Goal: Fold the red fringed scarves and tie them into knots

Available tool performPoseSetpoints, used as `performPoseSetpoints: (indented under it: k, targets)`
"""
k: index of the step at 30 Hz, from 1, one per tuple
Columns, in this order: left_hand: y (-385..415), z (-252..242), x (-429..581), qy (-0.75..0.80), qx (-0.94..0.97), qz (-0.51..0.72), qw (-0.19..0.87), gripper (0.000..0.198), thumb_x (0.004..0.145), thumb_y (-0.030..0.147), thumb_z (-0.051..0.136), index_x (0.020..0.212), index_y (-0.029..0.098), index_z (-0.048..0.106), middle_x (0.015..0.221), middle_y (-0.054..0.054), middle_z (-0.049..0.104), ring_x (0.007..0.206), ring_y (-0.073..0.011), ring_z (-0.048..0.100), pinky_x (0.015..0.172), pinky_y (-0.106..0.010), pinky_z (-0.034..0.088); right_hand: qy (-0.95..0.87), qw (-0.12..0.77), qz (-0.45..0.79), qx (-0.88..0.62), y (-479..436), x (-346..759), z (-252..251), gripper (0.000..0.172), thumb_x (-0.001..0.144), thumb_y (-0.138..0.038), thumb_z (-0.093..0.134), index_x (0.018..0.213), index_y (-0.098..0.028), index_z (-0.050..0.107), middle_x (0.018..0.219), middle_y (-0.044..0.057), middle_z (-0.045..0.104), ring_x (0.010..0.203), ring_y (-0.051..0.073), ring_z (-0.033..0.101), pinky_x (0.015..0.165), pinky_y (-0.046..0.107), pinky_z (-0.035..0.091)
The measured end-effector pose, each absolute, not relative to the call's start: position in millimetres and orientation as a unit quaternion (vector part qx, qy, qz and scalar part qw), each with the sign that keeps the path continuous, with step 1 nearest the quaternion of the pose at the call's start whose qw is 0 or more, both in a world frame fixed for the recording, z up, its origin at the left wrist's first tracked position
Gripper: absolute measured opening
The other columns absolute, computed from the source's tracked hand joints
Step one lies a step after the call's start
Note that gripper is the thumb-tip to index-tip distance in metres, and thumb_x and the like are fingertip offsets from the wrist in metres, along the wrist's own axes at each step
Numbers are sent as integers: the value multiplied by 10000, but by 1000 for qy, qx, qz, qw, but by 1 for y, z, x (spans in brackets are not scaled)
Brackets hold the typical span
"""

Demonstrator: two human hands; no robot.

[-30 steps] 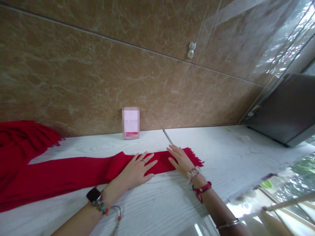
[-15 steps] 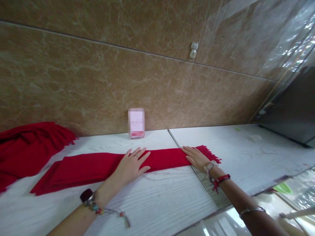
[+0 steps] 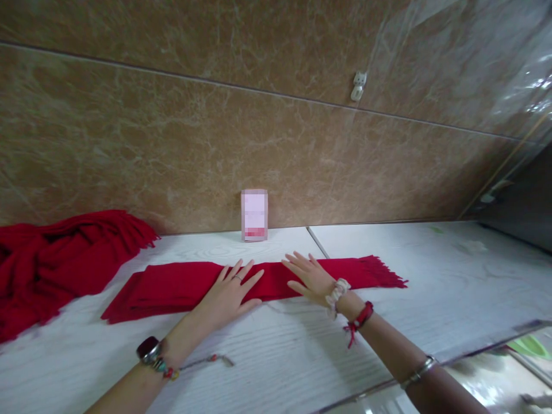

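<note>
A long red scarf [image 3: 172, 283], folded into a narrow strip, lies across the white wood-grain table [image 3: 280, 356]; its fringed end points right. My left hand [image 3: 230, 290] lies flat on the strip's middle, fingers spread. My right hand [image 3: 308, 277] rests flat on the strip just to the right, fingers stretched towards the left hand. A watch and bead bracelet are on my left wrist, red cords and a bangle on my right arm.
A heap of red scarves [image 3: 56, 259] sits at the table's left, against the brown marble wall [image 3: 215, 144]. A small pink card [image 3: 254, 215] leans on the wall behind the strip. A dark box [image 3: 521, 213] stands far right. The table edge runs lower right.
My right hand has slid left along the strip from near the fringed end towards my left hand. The view has panned left; the left hand stays flat on the scarf.
</note>
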State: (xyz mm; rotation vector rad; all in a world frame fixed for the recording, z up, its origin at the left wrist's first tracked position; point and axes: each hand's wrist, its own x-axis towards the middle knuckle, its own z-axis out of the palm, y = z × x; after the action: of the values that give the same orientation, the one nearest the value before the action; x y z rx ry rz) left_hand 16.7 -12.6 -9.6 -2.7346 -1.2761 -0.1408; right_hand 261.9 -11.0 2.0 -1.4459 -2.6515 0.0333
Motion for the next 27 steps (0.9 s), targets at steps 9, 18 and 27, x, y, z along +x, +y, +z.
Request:
performPoseSetpoints:
  k: [9,18,27]
  targets:
    - [-9,-21,10,-406,-910,-48,65,416,871,381,388,1275,283,401,1348,-82,376,1223,-330,320,944,-523,284,-910,78,57,-403,-15,263,-8,515,769,-256,480,1269,-149,422,1341,116,365,1254,227,283,1033,469,196]
    - [-14,-10,4,-369,-926,63,48,733,680,-79,282,1343,234,256,1405,-42,265,1289,-239,189,1004,-447,247,-911,63,47,-405,-12,272,-9,649,590,-9,351,1221,-91,476,1294,114,433,1219,182,349,1027,366,293]
    - [-17,1,-1,-401,-911,96,-1,846,616,-144,245,1344,288,229,1435,-24,173,1302,-237,104,1009,-478,209,-908,87,119,-393,-12,291,-6,651,609,56,295,1186,-162,503,1263,63,474,1195,150,384,1019,370,308]
